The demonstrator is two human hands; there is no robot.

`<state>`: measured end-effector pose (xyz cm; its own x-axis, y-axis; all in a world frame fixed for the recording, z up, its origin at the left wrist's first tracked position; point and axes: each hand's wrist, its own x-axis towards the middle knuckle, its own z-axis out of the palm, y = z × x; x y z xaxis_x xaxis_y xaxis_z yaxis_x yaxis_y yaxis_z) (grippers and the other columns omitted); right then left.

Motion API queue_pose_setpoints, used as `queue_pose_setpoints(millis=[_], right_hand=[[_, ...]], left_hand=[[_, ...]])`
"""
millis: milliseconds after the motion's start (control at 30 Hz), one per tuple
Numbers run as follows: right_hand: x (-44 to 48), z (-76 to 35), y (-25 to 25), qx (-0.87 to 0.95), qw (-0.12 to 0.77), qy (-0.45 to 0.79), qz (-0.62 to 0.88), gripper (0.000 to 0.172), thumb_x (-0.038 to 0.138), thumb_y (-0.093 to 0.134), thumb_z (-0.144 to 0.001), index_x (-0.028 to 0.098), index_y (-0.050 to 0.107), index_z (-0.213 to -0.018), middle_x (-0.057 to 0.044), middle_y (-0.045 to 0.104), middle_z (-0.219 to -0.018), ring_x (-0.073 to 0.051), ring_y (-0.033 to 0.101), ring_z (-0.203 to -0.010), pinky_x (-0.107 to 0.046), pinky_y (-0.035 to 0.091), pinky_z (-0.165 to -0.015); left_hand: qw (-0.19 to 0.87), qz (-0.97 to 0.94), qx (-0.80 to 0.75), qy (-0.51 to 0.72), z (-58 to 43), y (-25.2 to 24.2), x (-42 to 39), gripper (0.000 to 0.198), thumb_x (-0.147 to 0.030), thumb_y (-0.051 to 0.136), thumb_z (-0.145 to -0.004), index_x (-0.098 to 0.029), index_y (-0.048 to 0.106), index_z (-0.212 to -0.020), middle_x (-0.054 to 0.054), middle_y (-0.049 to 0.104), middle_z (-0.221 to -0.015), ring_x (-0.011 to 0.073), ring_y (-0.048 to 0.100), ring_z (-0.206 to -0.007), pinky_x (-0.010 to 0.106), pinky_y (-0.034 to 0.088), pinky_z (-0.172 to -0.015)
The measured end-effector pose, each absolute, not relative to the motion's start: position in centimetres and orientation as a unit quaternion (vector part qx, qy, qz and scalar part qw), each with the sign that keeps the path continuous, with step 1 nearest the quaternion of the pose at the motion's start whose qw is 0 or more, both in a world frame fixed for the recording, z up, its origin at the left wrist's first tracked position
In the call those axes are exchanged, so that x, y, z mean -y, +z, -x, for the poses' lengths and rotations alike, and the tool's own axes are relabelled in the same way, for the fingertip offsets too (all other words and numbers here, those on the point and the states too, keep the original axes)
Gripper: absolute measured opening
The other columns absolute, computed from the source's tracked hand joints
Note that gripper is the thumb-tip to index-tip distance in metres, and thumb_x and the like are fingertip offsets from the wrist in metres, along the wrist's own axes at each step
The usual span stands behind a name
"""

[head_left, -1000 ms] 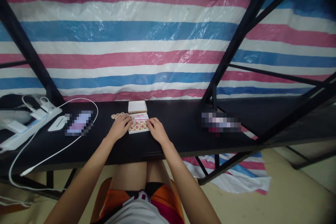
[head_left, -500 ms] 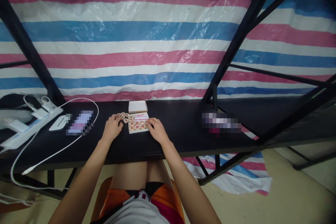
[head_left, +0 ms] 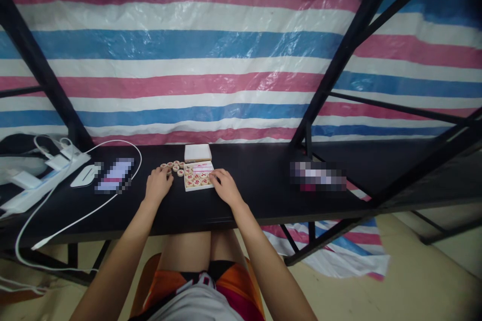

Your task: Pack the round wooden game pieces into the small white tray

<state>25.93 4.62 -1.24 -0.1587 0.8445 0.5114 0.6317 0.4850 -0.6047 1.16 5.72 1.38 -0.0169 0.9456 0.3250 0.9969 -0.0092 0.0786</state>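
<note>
A white open box (head_left: 198, 188) on the black table holds several round Chinese chess pieces (head_left: 196, 181) with red characters, and a pink-and-white slip (head_left: 202, 168) lies at its back. My right hand (head_left: 226, 186) grips the box's right edge with bent fingers. Left of the box, several loose Chinese chess pieces (head_left: 176, 165) lie close together. My left hand (head_left: 158, 184) is beside them, its fingers curled around a Chinese chess piece (head_left: 169, 172) that is partly hidden. Behind the box rests its white lid (head_left: 198, 152).
A phone (head_left: 115, 175), blurred out, lies to the left near a white cable (head_left: 85, 216) and a white power strip (head_left: 45, 180) with plugs. Another blurred item (head_left: 318, 175) is on the right. Black metal frame bars (head_left: 339, 60) and striped plastic sheeting (head_left: 196, 45) bound the table.
My left hand has drawn back slightly to the left, and a piece now shows at its fingers. My right hand stays at the box's edge.
</note>
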Motion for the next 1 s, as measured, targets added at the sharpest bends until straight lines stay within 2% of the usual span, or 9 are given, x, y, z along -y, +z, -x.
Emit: queue_pose_setpoints(millis=[200,433,600,767,900,1000], right_hand=[[-4.8,-26.0,-1.5,0.753,0.433,0.126,0.48,0.021,0.03,0.046,-0.09,0.022,0.065,-0.091,-0.006,0.061,-0.098,-0.019,0.054,-0.095,-0.033,0.041,-0.089],[-4.6,-25.9,-1.3,0.75,0.434,0.128,0.483,0.021,0.029,0.046,-0.09,0.022,0.065,-0.092,-0.006,0.062,-0.099,-0.019,0.055,-0.095,-0.033,0.041,-0.09],[-4.6,-25.9,-1.3,0.751,0.436,0.122,0.482,0.022,0.03,0.045,-0.09,0.021,0.065,-0.092,-0.006,0.061,-0.098,-0.019,0.055,-0.095,-0.034,0.042,-0.089],[-4.3,-25.7,-1.0,0.754,0.432,0.084,0.488,0.021,0.029,0.045,-0.09,0.021,0.065,-0.094,-0.007,0.06,-0.098,-0.02,0.055,-0.092,-0.035,0.044,-0.087],[-3.2,-24.8,0.1,0.789,0.424,-0.002,0.445,0.024,0.027,0.046,-0.09,0.02,0.061,-0.106,-0.011,0.059,-0.105,-0.023,0.052,-0.099,-0.039,0.043,-0.089],[-2.4,-24.2,0.9,0.834,0.398,-0.013,0.381,0.026,0.023,0.045,-0.09,0.02,0.058,-0.112,-0.01,0.059,-0.107,-0.022,0.053,-0.101,-0.039,0.043,-0.09]], left_hand=[[0.091,0.691,0.704,-0.136,-1.2,1.9,-5.3,0.02,-0.026,0.044,-0.085,-0.018,0.058,-0.096,0.01,0.062,-0.094,0.0267,0.057,-0.089,0.034,0.044,-0.071],[0.091,0.698,0.685,-0.186,-1.3,1.9,-5.3,0.018,-0.026,0.046,-0.083,-0.018,0.057,-0.095,0.01,0.061,-0.093,0.0264,0.058,-0.087,0.035,0.044,-0.072],[0.058,0.763,0.58,-0.279,-1.3,1.5,-5.7,0.016,-0.025,0.049,-0.083,-0.019,0.057,-0.095,0.008,0.06,-0.098,0.0238,0.056,-0.094,0.035,0.045,-0.082],[0.011,0.802,0.482,-0.354,-2.1,1.5,-5.4,0.018,-0.034,0.046,-0.089,-0.02,0.057,-0.094,0.005,0.06,-0.1,0.0209,0.055,-0.1,0.035,0.043,-0.089],[-0.003,0.838,0.397,-0.375,-3.4,1.6,-4.7,0.022,-0.039,0.05,-0.088,-0.019,0.057,-0.095,0.005,0.061,-0.093,0.019,0.057,-0.093,0.033,0.044,-0.086],[-0.006,0.863,0.348,-0.366,-4.3,1.7,-4.2,0.022,-0.039,0.052,-0.087,-0.019,0.057,-0.095,0.005,0.062,-0.088,0.0181,0.057,-0.086,0.032,0.045,-0.08]])
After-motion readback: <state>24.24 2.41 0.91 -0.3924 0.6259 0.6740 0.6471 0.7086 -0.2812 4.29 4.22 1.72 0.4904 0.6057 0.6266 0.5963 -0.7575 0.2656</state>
